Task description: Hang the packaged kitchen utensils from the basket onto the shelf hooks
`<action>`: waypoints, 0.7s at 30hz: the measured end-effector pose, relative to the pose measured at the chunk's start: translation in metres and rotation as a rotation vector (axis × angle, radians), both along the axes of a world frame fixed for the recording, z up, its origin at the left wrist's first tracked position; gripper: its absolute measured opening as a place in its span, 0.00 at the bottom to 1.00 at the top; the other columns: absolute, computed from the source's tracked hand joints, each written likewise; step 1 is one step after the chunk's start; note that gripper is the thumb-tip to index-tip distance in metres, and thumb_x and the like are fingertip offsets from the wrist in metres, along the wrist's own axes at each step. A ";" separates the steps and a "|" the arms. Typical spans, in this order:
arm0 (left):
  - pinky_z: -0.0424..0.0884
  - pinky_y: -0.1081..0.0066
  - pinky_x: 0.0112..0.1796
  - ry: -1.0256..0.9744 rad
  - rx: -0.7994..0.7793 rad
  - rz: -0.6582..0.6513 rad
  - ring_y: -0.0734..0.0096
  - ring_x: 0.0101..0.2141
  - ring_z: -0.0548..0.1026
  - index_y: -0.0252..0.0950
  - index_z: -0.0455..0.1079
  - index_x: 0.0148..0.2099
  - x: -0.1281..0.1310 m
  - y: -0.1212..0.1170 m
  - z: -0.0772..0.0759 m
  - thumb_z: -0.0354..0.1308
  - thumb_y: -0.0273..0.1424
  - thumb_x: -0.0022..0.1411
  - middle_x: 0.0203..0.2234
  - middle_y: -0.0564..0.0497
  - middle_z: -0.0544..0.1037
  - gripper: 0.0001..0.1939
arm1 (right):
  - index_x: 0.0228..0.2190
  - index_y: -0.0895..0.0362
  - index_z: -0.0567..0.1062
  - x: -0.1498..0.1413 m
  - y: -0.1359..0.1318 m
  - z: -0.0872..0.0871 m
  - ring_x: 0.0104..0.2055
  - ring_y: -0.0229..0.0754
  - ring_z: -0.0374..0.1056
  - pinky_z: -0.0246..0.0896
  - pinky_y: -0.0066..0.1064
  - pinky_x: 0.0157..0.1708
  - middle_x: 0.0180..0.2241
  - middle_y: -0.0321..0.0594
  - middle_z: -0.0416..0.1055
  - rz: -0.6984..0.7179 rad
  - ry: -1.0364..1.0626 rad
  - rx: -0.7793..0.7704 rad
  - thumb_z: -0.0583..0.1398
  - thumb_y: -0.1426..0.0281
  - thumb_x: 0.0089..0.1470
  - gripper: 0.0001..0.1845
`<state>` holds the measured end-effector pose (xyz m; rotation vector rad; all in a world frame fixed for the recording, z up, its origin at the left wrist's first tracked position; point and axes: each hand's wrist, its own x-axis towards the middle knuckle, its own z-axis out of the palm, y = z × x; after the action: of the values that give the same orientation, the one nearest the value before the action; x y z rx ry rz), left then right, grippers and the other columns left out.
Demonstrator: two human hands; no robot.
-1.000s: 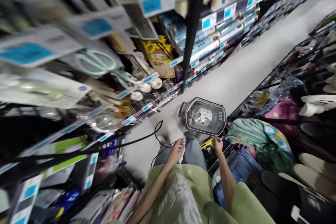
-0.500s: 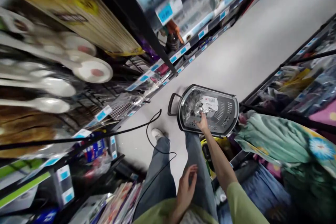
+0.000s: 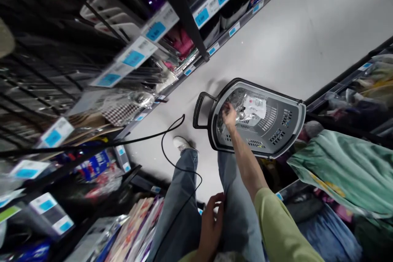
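A grey shopping basket with a black rim and a black handle is in front of my right leg, above the floor. My right hand reaches down into its handle end. The fingers are bent around crinkled clear plastic packaging, partly hidden from view. Beside them inside the basket lies a white printed label. My left hand hangs low in front of my legs, holding nothing, its fingers loosely curved and apart.
Shelves with blue price tags and packaged goods line the left. Green patterned cloth and folded denim fill shelves on the right. A black cable loops before my legs. Pale floor runs between the shelves.
My right hand has shifted toward the handle end within the basket. The basket appears larger and nearer. My view has swung lower, and my left hand stays by my legs.
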<state>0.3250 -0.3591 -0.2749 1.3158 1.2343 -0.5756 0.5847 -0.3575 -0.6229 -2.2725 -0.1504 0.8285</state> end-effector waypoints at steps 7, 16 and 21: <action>0.81 0.60 0.44 -0.010 -0.018 -0.059 0.53 0.44 0.83 0.46 0.80 0.48 0.002 0.003 -0.004 0.56 0.43 0.68 0.43 0.55 0.85 0.14 | 0.50 0.61 0.76 0.001 -0.080 0.004 0.48 0.48 0.76 0.70 0.39 0.54 0.46 0.50 0.80 -0.471 -0.049 0.030 0.60 0.63 0.56 0.22; 0.79 0.54 0.47 0.019 -0.053 -0.075 0.48 0.48 0.81 0.47 0.79 0.49 -0.006 0.004 -0.007 0.53 0.45 0.69 0.44 0.54 0.84 0.16 | 0.39 0.62 0.80 -0.025 -0.171 0.034 0.44 0.49 0.78 0.71 0.37 0.49 0.40 0.50 0.83 -0.381 0.178 -0.199 0.63 0.68 0.50 0.15; 0.78 0.52 0.49 0.036 -0.083 -0.088 0.48 0.48 0.81 0.49 0.79 0.47 -0.006 0.004 -0.006 0.53 0.47 0.69 0.45 0.53 0.84 0.16 | 0.31 0.60 0.80 -0.002 -0.167 0.024 0.39 0.46 0.76 0.69 0.34 0.45 0.32 0.44 0.82 -0.189 0.260 -0.263 0.67 0.76 0.46 0.06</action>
<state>0.3185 -0.3547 -0.2809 1.2993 1.1741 -0.7087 0.5832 -0.5240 -0.5990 -2.3457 0.3038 1.0823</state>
